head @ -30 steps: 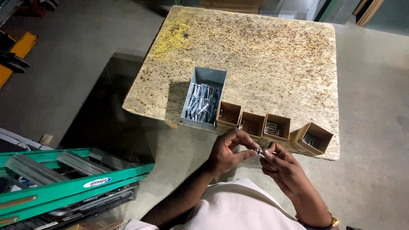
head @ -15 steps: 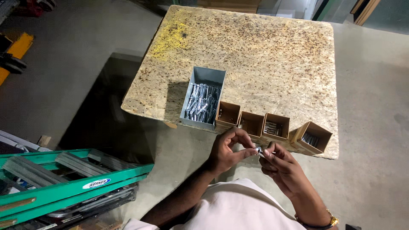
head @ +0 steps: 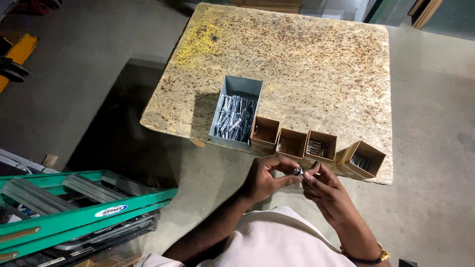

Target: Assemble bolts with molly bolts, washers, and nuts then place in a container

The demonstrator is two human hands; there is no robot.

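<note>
Left hand: the left hand (head: 264,177) pinched one end of a small shiny metal part (head: 299,171), fingers closed on it
Right hand: the right hand (head: 329,193) pinched the other end, fingers closed on it too
Metal part: it was in the air between both hands, just in front of the table edge; it was maybe a bolt, too small to tell
Grey bin: the grey bin (head: 234,113) on the board table (head: 307,59) was full of shiny bolts
Brown boxes: four small cardboard boxes (head: 309,147) stood in a row beside it
Doing it well: hold tight and turn slowly, close to the boxes, so a dropped part would not fall to the floor
</note>
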